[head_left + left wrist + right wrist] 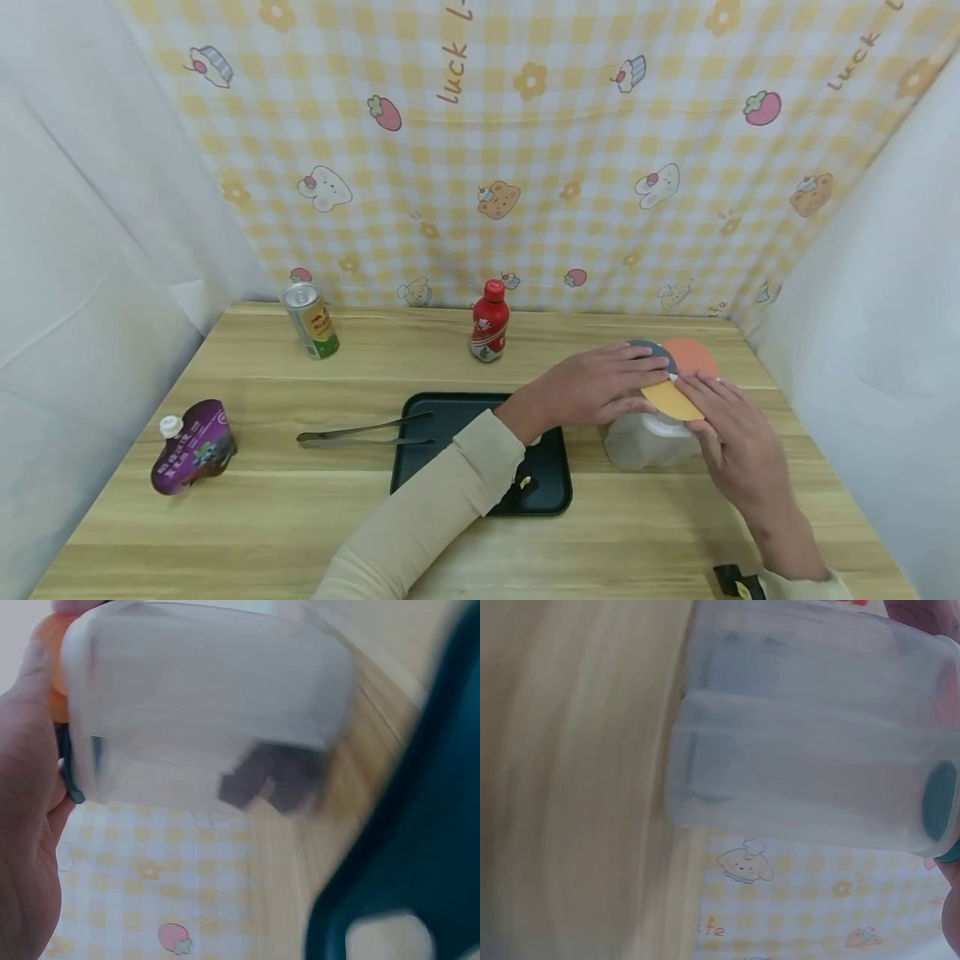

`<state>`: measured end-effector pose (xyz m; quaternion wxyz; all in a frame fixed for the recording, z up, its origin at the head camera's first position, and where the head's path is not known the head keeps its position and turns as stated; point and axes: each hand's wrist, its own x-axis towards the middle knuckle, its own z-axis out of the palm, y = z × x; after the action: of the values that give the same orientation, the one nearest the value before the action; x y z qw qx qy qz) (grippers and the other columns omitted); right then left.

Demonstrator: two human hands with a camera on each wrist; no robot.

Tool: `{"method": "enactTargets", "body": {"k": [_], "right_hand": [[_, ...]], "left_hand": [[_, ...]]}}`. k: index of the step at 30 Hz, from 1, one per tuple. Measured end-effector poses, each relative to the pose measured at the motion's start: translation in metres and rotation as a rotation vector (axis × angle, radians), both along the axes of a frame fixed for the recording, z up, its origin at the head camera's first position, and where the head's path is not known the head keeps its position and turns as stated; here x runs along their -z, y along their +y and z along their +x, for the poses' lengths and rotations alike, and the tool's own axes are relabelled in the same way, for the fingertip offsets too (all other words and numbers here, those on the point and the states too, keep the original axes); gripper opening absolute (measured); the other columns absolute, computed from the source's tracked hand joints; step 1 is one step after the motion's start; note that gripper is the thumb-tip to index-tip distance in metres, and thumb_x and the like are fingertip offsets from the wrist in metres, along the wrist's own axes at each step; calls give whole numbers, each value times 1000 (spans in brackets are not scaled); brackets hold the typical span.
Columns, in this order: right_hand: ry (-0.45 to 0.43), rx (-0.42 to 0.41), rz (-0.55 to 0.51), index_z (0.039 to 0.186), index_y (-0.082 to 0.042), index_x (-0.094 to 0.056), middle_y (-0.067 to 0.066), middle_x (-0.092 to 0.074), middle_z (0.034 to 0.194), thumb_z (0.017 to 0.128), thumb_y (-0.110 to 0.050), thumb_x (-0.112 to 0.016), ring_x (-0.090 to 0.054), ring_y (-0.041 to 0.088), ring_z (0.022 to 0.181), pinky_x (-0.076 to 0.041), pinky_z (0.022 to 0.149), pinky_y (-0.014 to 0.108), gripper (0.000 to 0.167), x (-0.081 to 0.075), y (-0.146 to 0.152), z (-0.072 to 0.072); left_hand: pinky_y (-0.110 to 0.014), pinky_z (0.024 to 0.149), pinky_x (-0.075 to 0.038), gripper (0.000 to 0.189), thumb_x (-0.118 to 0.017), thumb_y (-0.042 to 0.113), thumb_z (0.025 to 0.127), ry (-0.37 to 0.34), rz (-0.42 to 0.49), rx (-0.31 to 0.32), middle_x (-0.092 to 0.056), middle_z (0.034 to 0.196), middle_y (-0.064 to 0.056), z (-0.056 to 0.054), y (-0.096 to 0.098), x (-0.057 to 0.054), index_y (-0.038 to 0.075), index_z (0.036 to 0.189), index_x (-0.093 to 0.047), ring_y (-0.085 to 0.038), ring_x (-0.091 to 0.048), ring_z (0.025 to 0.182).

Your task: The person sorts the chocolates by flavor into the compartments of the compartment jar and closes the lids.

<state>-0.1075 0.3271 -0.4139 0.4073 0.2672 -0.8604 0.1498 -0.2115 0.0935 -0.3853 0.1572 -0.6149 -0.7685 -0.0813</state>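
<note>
A translucent plastic storage container (637, 446) with several round coloured lids stands at the right of the table. My left hand (592, 385) reaches across from the left, its extended fingers over the dark blue lid (662, 354) and its thumb by the yellow lid (672, 402). From the other side, my right hand (738, 437) rests its fingers on the lids, near the yellow one and the orange lid (692, 357). Dark brown pieces (274, 776) show low inside the container in the left wrist view; the compartments facing the right wrist camera show no pieces.
Left of the container lies a dark tray (553, 475), partly under my left forearm, with a pale piece (390, 937) on it. Metal tongs (348, 434) lean over its left edge. A red bottle (491, 325), a can (311, 321) and a purple pouch (197, 450) stand farther left.
</note>
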Motion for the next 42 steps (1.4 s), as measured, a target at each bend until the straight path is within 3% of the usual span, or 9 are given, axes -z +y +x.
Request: {"method": "enactTargets", "body": {"k": [6, 13, 20, 27, 31, 33, 38, 39, 42], "right_hand": [[19, 24, -29, 124, -3, -75, 17, -72, 120, 105, -54, -42, -52, 7, 131, -32, 115, 30, 64, -2, 0, -1], [11, 97, -62, 129, -6, -73, 17, -73, 116, 105, -59, -39, -70, 45, 98, -34, 112, 24, 67, -3, 1, -2], [32, 122, -75, 125, -6, -75, 15, -74, 115, 107, -56, -39, -71, 45, 95, -33, 111, 22, 64, -3, 0, -3], [40, 116, -83, 122, -8, -78, 10, -75, 116, 106, -55, -41, -67, 24, 110, -34, 111, 23, 61, -1, 0, -5], [37, 122, -80, 122, -8, -77, 10, -74, 116, 106, -56, -40, -71, 33, 104, -35, 111, 23, 62, -1, 0, -5], [41, 122, -82, 123, -8, -77, 9, -75, 116, 107, -55, -40, -72, 33, 103, -35, 111, 23, 62, 0, 0, -5], [52, 122, -99, 123, -8, -77, 9, -75, 116, 107, -55, -41, -55, -1, 122, -34, 110, 21, 61, 2, 0, -3], [49, 124, -100, 124, -8, -77, 9, -75, 116, 108, -54, -41, -55, -1, 123, -35, 110, 21, 61, 2, 0, -3], [42, 140, -99, 125, -8, -76, 11, -74, 117, 108, -54, -40, -68, 22, 114, -34, 110, 19, 61, 0, 0, -3]], "left_hand": [[-23, 119, -6, 53, -50, 42, 109, -61, 31, -25, -45, 158, 2, 2, 2, -4, 16, 154, -50, -14, -34, 148], [-18, 115, -21, 46, -50, 42, 109, -215, 132, -87, -55, 149, 5, 5, 8, -7, 20, 148, -58, -8, -44, 140], [-17, 108, -33, 41, -48, 44, 109, -277, 170, -113, -61, 137, 7, 7, 14, -12, 21, 139, -64, -3, -52, 128], [-18, 110, -32, 41, -49, 45, 108, -255, 192, -123, -62, 137, 6, 9, 14, -10, 21, 137, -65, -4, -52, 130], [-18, 107, -36, 41, -49, 45, 109, -233, 199, -127, -63, 134, 6, 10, 13, -12, 20, 137, -64, -5, -55, 126], [-18, 96, -44, 42, -52, 45, 108, -182, 211, -154, -68, 122, 6, 13, 10, -13, 19, 138, -64, -5, -61, 111], [-17, 62, -46, 38, -61, 36, 104, -94, 351, -208, -74, 102, 3, 19, -12, -12, 13, 134, -69, -6, -66, 82], [-18, 60, -46, 37, -63, 33, 103, -95, 386, -211, -75, 102, 2, 20, -20, -10, 12, 132, -70, -7, -68, 81], [-23, 68, -53, 33, -69, 24, 99, -112, 445, -217, -75, 114, -1, 24, -47, -8, 10, 129, -72, -12, -72, 92]]}}
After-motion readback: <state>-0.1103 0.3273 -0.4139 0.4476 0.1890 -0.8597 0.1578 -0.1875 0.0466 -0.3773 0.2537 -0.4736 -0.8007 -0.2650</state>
